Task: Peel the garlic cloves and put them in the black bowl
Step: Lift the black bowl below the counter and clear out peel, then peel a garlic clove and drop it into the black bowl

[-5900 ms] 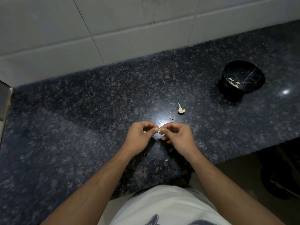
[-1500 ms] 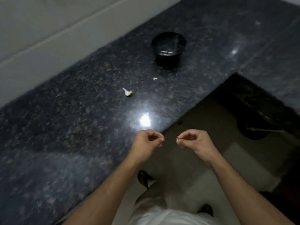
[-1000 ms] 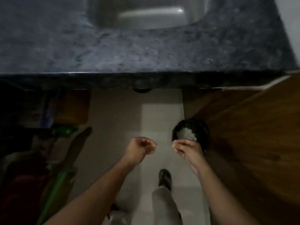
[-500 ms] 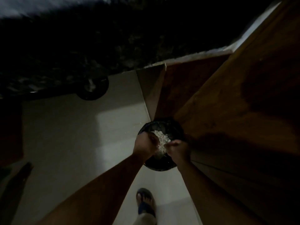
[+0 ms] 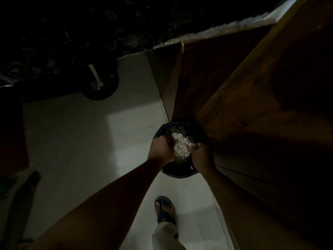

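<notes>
Over one black bin (image 5: 163, 129) of white peels (image 5: 181, 146), left hand (image 5: 162, 148) and right hand (image 5: 202, 156) hover, grips unclear.

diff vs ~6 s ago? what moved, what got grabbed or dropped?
The person turned from the countertop, where both hands worked one clove, to the floor. Both hands came down over a black bin beside the wooden cabinet: left hand and right hand now flank its pile of pale peels. Too dark to tell what either holds or released. The black bowl is out of view. Unchanged: hands close together.
</notes>
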